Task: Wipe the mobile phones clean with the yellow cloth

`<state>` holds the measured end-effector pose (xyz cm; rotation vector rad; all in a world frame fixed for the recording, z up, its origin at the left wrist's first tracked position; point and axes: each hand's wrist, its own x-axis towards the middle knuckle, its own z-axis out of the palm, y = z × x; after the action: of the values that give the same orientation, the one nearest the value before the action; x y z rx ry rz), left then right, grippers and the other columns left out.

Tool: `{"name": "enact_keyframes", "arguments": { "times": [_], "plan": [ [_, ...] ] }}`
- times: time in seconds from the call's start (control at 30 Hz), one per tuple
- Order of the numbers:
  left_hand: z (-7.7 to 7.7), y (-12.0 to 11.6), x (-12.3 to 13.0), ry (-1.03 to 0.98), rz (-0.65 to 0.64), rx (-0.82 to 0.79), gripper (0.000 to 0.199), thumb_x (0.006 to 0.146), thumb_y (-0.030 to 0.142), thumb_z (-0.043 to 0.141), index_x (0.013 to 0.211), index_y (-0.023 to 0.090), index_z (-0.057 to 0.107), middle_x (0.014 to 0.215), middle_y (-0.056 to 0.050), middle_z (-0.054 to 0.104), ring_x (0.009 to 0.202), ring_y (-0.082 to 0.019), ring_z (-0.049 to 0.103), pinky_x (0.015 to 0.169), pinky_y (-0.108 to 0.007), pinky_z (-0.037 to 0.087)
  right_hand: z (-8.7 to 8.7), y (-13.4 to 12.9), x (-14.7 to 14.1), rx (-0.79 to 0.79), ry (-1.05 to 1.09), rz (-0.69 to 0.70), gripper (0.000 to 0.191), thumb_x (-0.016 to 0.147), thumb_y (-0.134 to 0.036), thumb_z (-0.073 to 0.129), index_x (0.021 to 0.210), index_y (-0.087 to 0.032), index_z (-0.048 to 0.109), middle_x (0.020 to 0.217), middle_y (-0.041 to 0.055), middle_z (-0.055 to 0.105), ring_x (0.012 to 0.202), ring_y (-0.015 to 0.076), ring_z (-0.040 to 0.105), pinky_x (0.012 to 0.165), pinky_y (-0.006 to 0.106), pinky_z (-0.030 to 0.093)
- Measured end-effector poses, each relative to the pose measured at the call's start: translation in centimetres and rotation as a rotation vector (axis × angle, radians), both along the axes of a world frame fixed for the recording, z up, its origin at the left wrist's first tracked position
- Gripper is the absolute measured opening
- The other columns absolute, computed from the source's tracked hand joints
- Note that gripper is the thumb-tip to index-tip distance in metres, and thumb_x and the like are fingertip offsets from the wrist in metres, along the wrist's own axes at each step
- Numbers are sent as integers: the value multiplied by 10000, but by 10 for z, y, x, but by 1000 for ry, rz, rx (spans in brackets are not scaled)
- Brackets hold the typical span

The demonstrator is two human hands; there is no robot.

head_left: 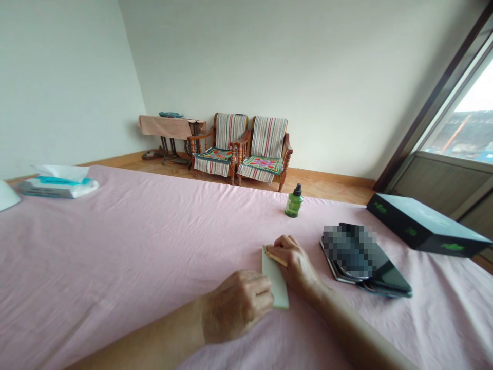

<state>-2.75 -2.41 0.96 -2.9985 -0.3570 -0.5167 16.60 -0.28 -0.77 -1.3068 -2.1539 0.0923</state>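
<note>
Wide wrinkled pink cloth (154, 231), tissue pack (57, 189) at far left, white object (6, 197) cut off at left edge, green bottle (294, 204) on the far side, stacked dark devices (391, 270) at right, black box (404, 226) farther right, pale strip (279, 290) near centre.

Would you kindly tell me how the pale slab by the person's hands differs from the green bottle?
The pale slab is a flat, plain rectangle; the green bottle is rounded, with a black top. The slab looks opaque, the bottle see-through. The left hand and right hand are at the slab, while the bottle stands upright, apart from both.
</note>
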Motion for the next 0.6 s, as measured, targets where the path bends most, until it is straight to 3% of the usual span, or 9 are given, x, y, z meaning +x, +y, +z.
{"name": "enact_keyframes", "arguments": {
  "times": [0.13,0.23,0.3,0.43,0.5,0.6],
  "plan": [
    [-2,0,1,-43,0,-46,237,949,157,459,733,158,556,773,-25,570,668,-154,538,587,-288,416,-4,-30,-1,-8,16,57,109,897,-153,580,925,-206,671,998,60,626,879,171,587,721,293,510],
    [-3,1,1,-77,-27,-58,226,951,148,439,767,153,571,788,-30,581,669,-154,543,586,-283,421,-7,-51,1,1,32,87,225,951,-316,524,1146,-231,597,1226,78,584,997,187,605,849,379,525],
    [-3,0,2,-87,-37,-53,231,953,136,426,776,153,574,797,-31,585,667,-152,543,587,-279,421,-7,-57,1,1,32,89,257,951,-336,524,1182,-235,576,1261,80,567,1022,192,602,870,395,520],
    [-3,-1,2,-69,-6,-53,262,964,132,413,752,153,567,775,-32,581,680,-155,546,619,-275,428,-3,-46,-4,-16,32,60,121,925,-200,554,982,-203,661,1038,54,626,896,167,601,756,314,519],
    [-3,-1,2,-52,-2,-49,263,964,138,417,743,155,560,762,-29,574,673,-156,537,619,-277,423,0,-31,-8,-15,47,17,192,866,-64,570,807,-201,690,875,42,600,833,162,561,685,267,473],
    [-3,0,2,-46,1,-43,263,958,128,416,733,158,550,756,-24,564,642,-150,509,589,-278,403,1,-8,-11,-2,74,-8,243,820,-9,575,781,-207,710,826,38,571,817,170,525,673,265,435]
  ]
}}
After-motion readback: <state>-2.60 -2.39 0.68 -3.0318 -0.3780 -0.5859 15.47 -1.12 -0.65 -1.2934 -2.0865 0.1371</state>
